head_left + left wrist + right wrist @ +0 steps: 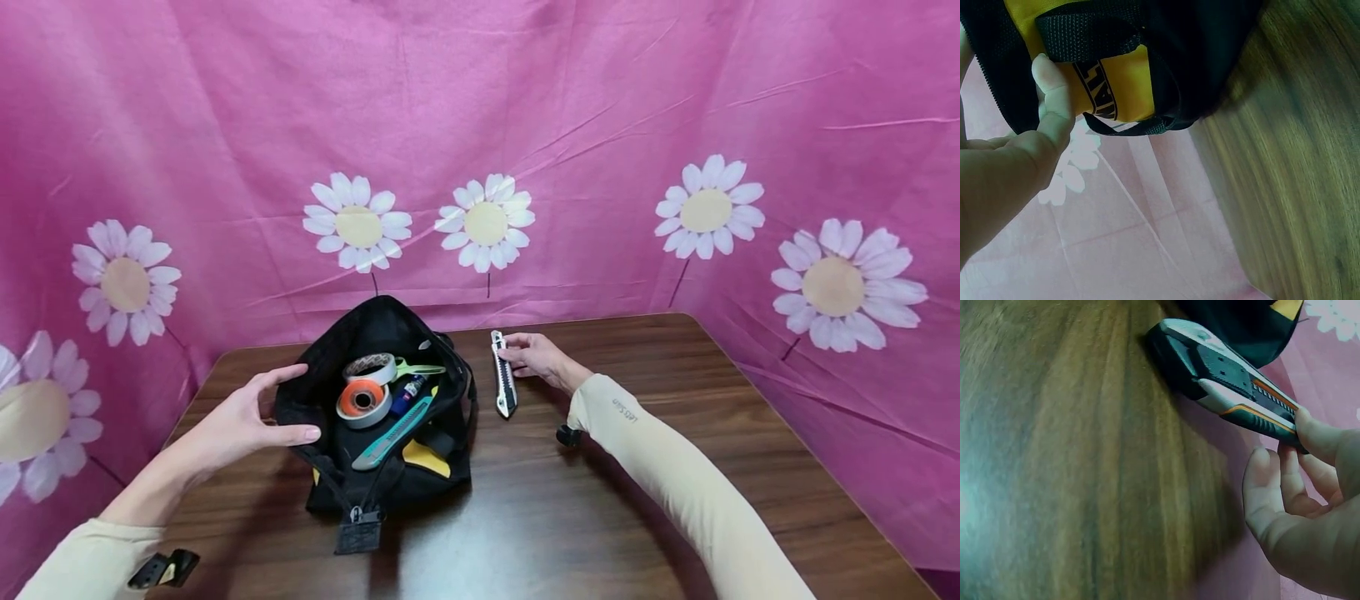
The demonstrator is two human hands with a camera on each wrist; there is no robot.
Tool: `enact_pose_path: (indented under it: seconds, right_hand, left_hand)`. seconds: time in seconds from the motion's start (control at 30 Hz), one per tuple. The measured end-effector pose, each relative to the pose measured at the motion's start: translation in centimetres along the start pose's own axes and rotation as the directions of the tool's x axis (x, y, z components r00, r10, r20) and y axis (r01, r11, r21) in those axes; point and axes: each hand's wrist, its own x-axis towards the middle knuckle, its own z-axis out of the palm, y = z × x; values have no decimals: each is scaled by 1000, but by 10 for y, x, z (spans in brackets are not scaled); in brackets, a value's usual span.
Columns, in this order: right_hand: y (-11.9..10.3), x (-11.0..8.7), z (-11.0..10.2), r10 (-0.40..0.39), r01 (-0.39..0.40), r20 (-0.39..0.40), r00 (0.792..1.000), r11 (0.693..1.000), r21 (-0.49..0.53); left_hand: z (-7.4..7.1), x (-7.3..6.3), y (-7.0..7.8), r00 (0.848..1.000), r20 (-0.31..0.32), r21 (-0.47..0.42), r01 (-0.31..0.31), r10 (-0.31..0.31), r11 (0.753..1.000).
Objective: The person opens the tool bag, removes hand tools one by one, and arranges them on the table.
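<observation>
A black tool bag (450,487) with yellow panels stands unzipped on the table, its mouth gaping. My left hand (240,421) holds the bag's left rim, the thumb on the near side. In the left wrist view the bag's yellow panel (1132,81) and zipper edge lie by the thumb. My right hand (536,358) grips a white and black utility knife (504,379) near its far end, right of the bag. Orange trim shows on the knife (1229,381) in the right wrist view. Inside the bag, a teal utility knife (393,433) lies toward the front.
Also in the bag are an orange-cored tape roll (363,398), a white tape roll (371,368), green-handled scissors (416,368) and a blue tube-like item (408,393). The wooden table (637,517) reaches a pink flowered curtain (585,100) at its back and sides.
</observation>
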Motion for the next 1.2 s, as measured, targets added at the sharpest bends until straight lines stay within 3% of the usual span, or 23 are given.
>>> enact_pose_path:
  seconds: [0.2,0.6,0.77,1.0,1.2]
  right_hand:
    - [0,6,6,-25,21,-33,999,994,-108]
    - [3,9,9,-33,21,-67,997,985,-169]
    - [3,12,13,4,-19,-105,994,989,-146]
    - [4,13,15,-34,18,-107,994,989,-148]
    - [6,9,13,26,-40,-109,994,991,-129]
  left_hand:
    - [-1,0,-1,1000,-5,5,1,-1,1000]
    - [2,3,-3,1000,-9,-20,15,-15,1000]
    - [1,2,-4,1000,-4,-10,12,-12,1000]
    - [3,3,-6,1000,-14,13,22,-22,1000]
    - [6,2,-8,999,-14,-20,30,-31,999]
